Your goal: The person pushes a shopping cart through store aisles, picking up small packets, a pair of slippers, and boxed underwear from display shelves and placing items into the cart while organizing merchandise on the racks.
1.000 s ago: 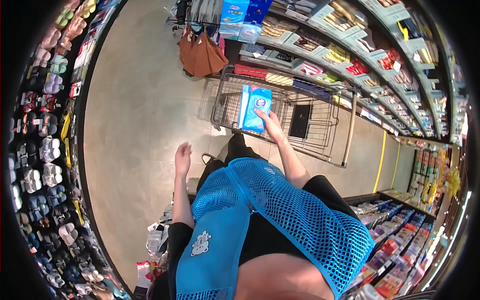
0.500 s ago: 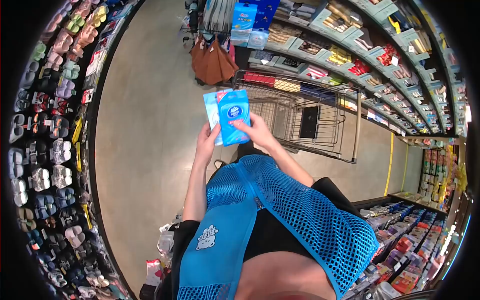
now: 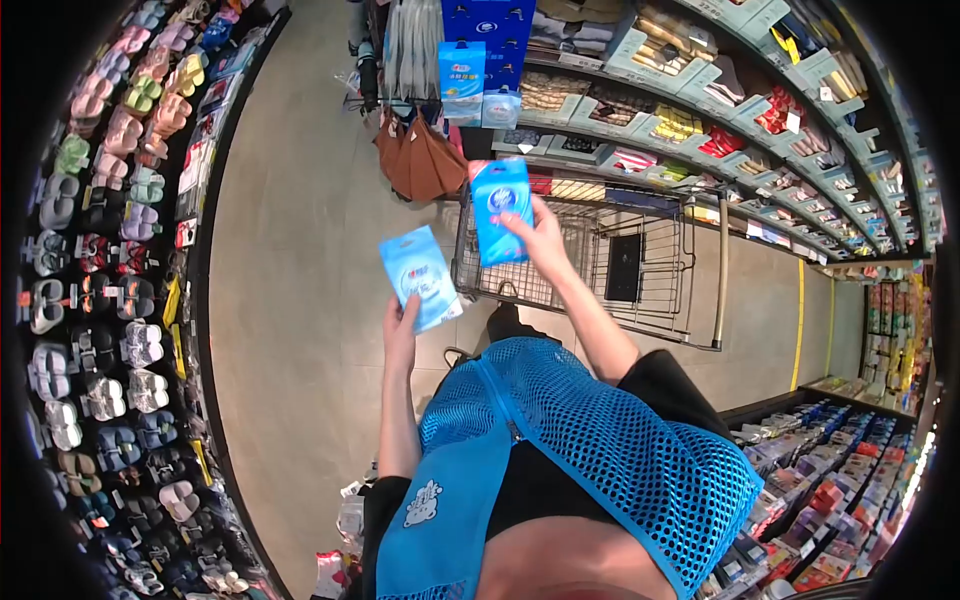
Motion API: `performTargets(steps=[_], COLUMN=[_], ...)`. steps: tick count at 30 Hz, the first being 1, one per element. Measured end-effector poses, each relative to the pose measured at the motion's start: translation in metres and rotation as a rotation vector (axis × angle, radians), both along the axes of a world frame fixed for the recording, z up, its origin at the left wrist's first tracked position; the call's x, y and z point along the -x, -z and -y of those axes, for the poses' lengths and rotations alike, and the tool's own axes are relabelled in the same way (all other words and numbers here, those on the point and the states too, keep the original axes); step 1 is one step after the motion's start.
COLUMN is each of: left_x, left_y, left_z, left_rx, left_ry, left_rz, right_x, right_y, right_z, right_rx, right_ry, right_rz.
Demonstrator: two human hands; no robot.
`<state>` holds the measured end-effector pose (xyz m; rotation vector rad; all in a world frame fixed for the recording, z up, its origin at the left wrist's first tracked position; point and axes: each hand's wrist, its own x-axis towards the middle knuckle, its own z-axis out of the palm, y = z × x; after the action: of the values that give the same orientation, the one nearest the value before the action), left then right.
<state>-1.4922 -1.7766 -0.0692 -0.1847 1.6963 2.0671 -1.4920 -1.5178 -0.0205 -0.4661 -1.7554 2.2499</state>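
My left hand (image 3: 402, 330) grips the lower edge of a light blue packet (image 3: 418, 278) with a pale front, tilted over the floor. Up and to the right, my right hand (image 3: 540, 238) is closed on a brighter blue packet (image 3: 501, 212) with a dark round logo, its thumb across the front. The two packets are apart. Behind the brighter packet stands a wire shopping cart (image 3: 570, 240).
Racks of slippers (image 3: 120, 340) line the left side. Shelves of folded goods (image 3: 690, 110) run along the upper right. Brown bags (image 3: 420, 160) and blue packets (image 3: 462, 85) hang at the top. Packaged goods (image 3: 820, 490) fill the lower right.
At first my right hand held both packets together; then both hands met at them. Now the packets are separated, the paler one in my left hand.
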Motion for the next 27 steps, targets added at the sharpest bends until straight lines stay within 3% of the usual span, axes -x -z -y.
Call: performTargets(steps=[8, 13, 16, 26, 27], left_x=[-0.028, -0.041, -0.049, -0.056, -0.056], left_y=[0.021, 0.014, 0.013, 0.003, 0.004], left_z=[0.022, 0.016, 0.014, 0.003, 0.003], left_rx=[0.008, 0.024, 0.053, 0.064, 0.041], left_ry=[-0.162, -0.295, -0.330, -0.315, -0.301], left_rz=[0.119, 0.153, 0.176, 0.155, 0.145], right_x=[0.127, 0.192, 0.211, 0.227, 0.228], right_y=[0.038, 0.078, 0.093, 0.117, 0.125], right_z=[-0.102, -0.130, -0.141, -0.150, -0.153], right_rx=[-0.220, -0.179, -0.328, -0.153, -0.277], right_ry=[0.130, 0.201, 0.195, 0.214, 0.257], right_rz=[-0.067, -0.111, -0.076, -0.072, -0.011])
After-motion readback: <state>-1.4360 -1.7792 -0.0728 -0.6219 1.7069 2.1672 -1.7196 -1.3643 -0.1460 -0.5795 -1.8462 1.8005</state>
